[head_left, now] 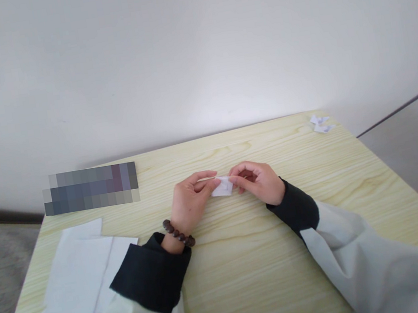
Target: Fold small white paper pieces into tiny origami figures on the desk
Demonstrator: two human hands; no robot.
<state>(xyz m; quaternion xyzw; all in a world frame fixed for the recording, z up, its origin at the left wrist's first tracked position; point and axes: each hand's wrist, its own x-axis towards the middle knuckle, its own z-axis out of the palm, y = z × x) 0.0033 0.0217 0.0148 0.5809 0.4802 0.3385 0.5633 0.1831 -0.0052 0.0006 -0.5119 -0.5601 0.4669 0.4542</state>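
Observation:
A small folded piece of white paper (222,188) is held just above the middle of the wooden table (252,276). My left hand (192,201), with a dark bead bracelet (179,233) at the wrist, pinches its left upper edge between thumb and fingers. On the other side, my right hand (258,180) grips its right upper corner, thumb in front and fingers curled behind. Both thumbs lie close together along the top edge. The fingertips behind the paper are partly hidden.
Several loose white sheets (80,272) overlap at the table's left side, partly under my left sleeve. A pixelated object (91,189) lies at the back left. Small folded white paper pieces (321,124) rest in the far right corner. A pale wall (192,53) stands behind the table.

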